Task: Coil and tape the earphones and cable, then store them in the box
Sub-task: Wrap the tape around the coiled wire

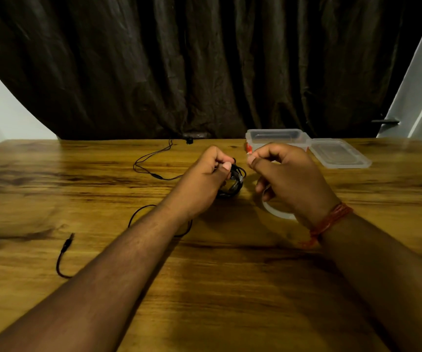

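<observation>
My left hand (pixel 208 175) grips a black coiled cable bundle (pixel 234 182) above the wooden table (pixel 103 186). A shiny strip of clear tape lies across the coil. My right hand (pixel 288 177) holds a clear tape roll (pixel 274 210), with thumb and forefinger pinching the tape end near a red tab (pixel 249 149). Loose black earphone wire (pixel 151 161) trails left and back to an earbud (pixel 189 141). Another black cable with a jack plug (pixel 66 246) lies at the front left, and it runs under my left forearm.
A clear plastic box (pixel 277 138) stands open at the back right, its lid (pixel 339 153) flat on the table beside it. A dark curtain hangs behind the table. A white door with a dark handle (pixel 385 121) is at the far right.
</observation>
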